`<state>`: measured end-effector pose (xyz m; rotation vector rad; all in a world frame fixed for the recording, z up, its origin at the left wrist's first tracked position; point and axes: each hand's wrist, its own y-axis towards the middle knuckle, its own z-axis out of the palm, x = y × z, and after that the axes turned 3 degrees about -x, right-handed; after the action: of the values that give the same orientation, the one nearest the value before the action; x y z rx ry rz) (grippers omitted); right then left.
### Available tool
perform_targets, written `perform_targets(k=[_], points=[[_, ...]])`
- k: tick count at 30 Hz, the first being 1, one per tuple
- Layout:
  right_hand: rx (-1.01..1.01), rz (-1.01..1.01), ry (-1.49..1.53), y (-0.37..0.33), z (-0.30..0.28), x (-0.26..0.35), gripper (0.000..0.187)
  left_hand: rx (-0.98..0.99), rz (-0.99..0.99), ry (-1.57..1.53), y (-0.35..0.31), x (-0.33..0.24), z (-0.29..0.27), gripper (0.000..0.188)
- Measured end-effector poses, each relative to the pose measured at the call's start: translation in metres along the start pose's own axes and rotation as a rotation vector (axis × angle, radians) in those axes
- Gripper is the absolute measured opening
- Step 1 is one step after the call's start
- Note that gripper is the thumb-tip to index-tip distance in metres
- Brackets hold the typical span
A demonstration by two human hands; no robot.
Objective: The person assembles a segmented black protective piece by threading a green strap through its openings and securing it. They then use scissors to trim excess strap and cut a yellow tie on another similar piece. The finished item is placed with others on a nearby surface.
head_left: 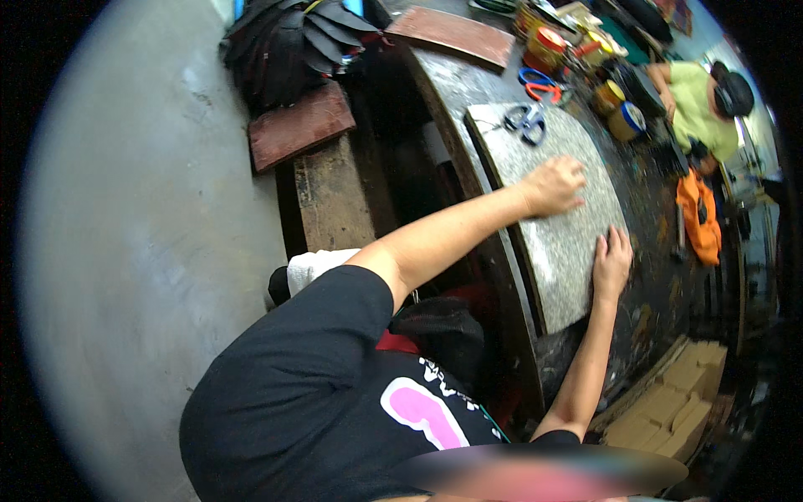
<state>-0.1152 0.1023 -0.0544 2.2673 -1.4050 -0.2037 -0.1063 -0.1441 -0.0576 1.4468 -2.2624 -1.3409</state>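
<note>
A speckled grey stone slab (562,259) with one rounded side lies on the dark workbench. Over its middle is my left hand (554,186), the fingers curled in; whether something small sits inside them is hidden. My right hand (613,261) rests on the slab's rounded edge, fingers stretched out and holding nothing. Dark-handled scissors (527,125) lie on the far end of the slab, beyond my left hand. Just past the slab are scissors with blue and orange handles (542,87).
Jars (626,122) and clutter crowd the far bench, beside a reddish-brown board (452,37). Black curved pieces (293,46) are stacked at far left, near another reddish board (303,125). A co-worker (701,105) sits across, near an orange cloth (699,216). Cardboard (669,402) stands at right.
</note>
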Motion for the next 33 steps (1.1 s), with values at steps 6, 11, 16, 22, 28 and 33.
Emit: perform_targets(k=[6, 11, 16, 22, 28, 33], points=[[0.086, -0.052, 0.157, -0.053, -0.022, 0.018, 0.044, -0.281, 0.029, -0.190, 0.000, 0.001, -0.028, 0.012], [0.211, 0.005, 0.207, -0.075, -0.060, 0.039, 0.043, -0.370, 0.043, 0.167, -0.008, 0.069, -0.118, 0.019], [0.210, -0.090, 0.222, -0.074, -0.054, 0.072, 0.056, -0.300, -0.535, 0.930, -0.017, 0.196, -0.243, 0.059], [0.228, -0.094, 0.046, -0.073, -0.038, 0.087, 0.069, -0.278, -1.134, 1.026, -0.061, 0.277, -0.341, 0.070], [0.249, -0.113, 0.033, -0.073, -0.044, 0.088, 0.067, -0.397, -1.204, 0.969, -0.080, 0.305, -0.377, 0.073], [0.256, -0.107, 0.031, -0.072, -0.046, 0.095, 0.068, -0.341, -1.372, 0.781, -0.094, 0.324, -0.384, 0.122]])
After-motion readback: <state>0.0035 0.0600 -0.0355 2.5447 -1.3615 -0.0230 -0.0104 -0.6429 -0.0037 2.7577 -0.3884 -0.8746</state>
